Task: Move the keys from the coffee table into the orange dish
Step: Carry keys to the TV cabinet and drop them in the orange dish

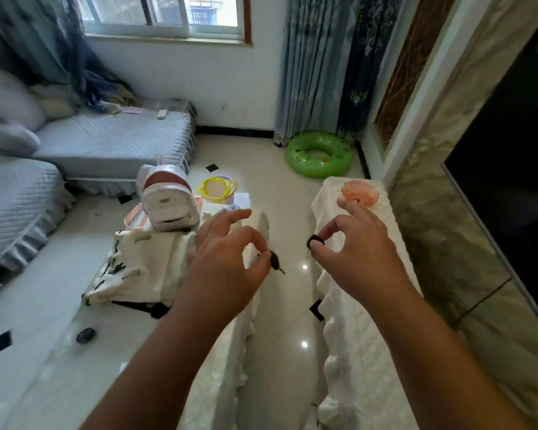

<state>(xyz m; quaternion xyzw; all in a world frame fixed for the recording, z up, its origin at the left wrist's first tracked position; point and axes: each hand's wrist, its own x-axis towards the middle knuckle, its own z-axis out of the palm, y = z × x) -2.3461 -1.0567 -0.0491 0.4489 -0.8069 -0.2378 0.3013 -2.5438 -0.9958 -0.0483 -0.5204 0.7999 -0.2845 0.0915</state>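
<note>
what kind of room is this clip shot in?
Most likely a home living room: a grey quilted sofa under a curtained window, a cloth-covered coffee table and a dark TV screen on the wall.

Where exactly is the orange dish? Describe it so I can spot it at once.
Find the white lace-covered stand along the marble wall on the right. At its far end, just beyond the right hand, sits the orange dish, translucent and scalloped, the only coloured thing there.

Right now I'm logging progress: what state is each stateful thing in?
Left hand: pinching a dark-headed key.
Right hand: pinching a second dark key.
Translucent orange glass dish: upright on the white cloth, something small inside.
Small white backpack: upright, closed.
</note>
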